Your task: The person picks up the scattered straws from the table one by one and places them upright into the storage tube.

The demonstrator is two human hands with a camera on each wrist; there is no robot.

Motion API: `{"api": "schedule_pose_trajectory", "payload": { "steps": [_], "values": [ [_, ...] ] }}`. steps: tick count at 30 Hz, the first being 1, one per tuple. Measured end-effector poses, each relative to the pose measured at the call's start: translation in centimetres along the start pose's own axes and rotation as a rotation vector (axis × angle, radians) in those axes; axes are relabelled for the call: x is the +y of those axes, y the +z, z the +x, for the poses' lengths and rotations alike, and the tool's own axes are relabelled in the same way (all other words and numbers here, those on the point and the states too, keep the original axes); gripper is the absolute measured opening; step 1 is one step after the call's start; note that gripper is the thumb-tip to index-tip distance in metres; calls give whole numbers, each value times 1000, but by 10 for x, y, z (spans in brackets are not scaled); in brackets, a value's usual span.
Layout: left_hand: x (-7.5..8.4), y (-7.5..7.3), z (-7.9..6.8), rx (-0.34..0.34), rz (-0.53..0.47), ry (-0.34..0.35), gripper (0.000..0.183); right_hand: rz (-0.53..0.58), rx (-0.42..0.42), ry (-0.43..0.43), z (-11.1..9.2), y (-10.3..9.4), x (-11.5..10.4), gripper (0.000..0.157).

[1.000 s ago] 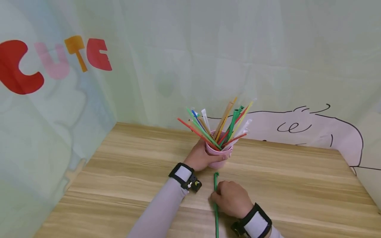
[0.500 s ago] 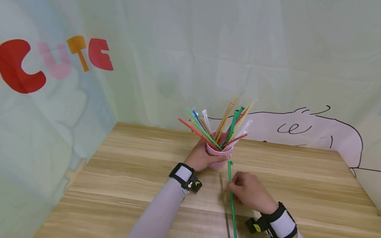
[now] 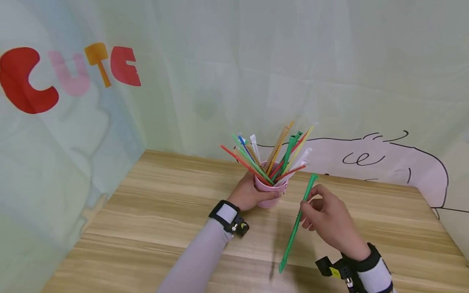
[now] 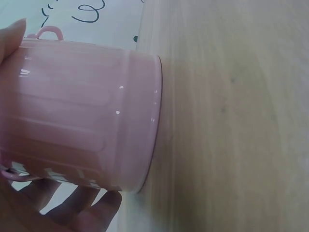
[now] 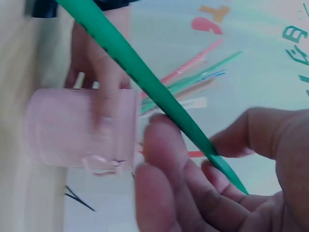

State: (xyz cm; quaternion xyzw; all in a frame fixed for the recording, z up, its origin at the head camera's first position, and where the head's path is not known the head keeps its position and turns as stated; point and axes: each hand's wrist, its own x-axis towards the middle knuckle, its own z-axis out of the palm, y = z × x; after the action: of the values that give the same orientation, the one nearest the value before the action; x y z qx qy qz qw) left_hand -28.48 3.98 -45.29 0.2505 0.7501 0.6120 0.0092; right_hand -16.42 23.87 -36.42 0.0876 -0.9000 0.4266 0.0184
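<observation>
My left hand (image 3: 246, 194) grips a small pink bucket (image 3: 268, 202) standing on the table, the thumb across its front. Ribbed walls and a little loop at the rim show on the bucket (image 4: 72, 106) in the left wrist view. Several straws (image 3: 239, 159) in red, green, blue, brown, yellow and clear wrap fan out of its top. To the right of the bucket, my right hand (image 3: 331, 217) pinches a long green straw (image 3: 294, 230) between thumb and fingers, tilted, its upper end leaning right. Dark print runs along this straw (image 5: 120, 53) in the right wrist view.
The wood-grain table (image 3: 154, 203) runs back to a pale cloth backdrop (image 3: 205, 73). Coloured letters (image 3: 29, 81) mark the cloth on the left, and a line drawing (image 3: 362, 158) lies behind the table on the right.
The green straw has come up from the tabletop with my right hand, shifting right and away from me and tilting. My left hand stays on the bucket.
</observation>
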Motion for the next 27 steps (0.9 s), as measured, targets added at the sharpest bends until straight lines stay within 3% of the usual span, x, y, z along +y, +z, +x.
{"api": "schedule_pose_trajectory", "payload": {
  "steps": [6, 14, 18, 22, 27],
  "values": [
    [-18, 3, 6, 2, 22, -47, 93, -16, 177, -107, 2, -7, -12, 17],
    [-20, 2, 6, 1, 44, -71, 95, 33, 334, -226, 9, -16, -23, 18],
    [-13, 1, 4, 1, 51, -63, 92, 57, 386, -256, 12, -19, -28, 16],
    [4, -2, -1, -8, 7, -15, 87, 63, 450, -277, 14, -20, -33, 18],
    [19, -4, -7, -13, -17, -18, 88, 33, 520, -306, 19, -19, -33, 20]
  ]
}}
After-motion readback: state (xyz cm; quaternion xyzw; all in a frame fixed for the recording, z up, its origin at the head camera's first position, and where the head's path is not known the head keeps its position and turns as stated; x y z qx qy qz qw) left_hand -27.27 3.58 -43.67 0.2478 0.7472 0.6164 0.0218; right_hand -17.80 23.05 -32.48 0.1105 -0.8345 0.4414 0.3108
